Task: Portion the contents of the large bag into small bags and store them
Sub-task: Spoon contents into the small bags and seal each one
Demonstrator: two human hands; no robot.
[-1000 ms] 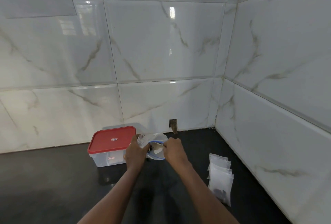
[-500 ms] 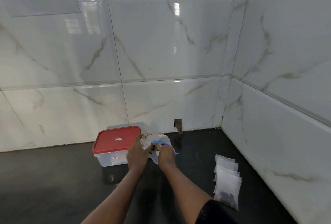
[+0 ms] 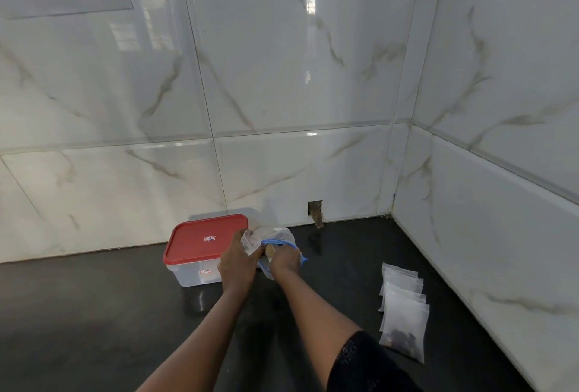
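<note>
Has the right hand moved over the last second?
Yes. The right hand, gripping the large bag, has shifted left toward the red-lidded container.

The right hand (image 3: 283,258) now sits closer to the left hand (image 3: 238,261). A second ago it gripped the right edge of the large bag (image 3: 285,233); now it reaches into the bag's mouth. The blue zip rim (image 3: 282,242) now loops over its knuckles (fingertips hidden inside), and the left hand bunches the bag's top tighter.
</note>
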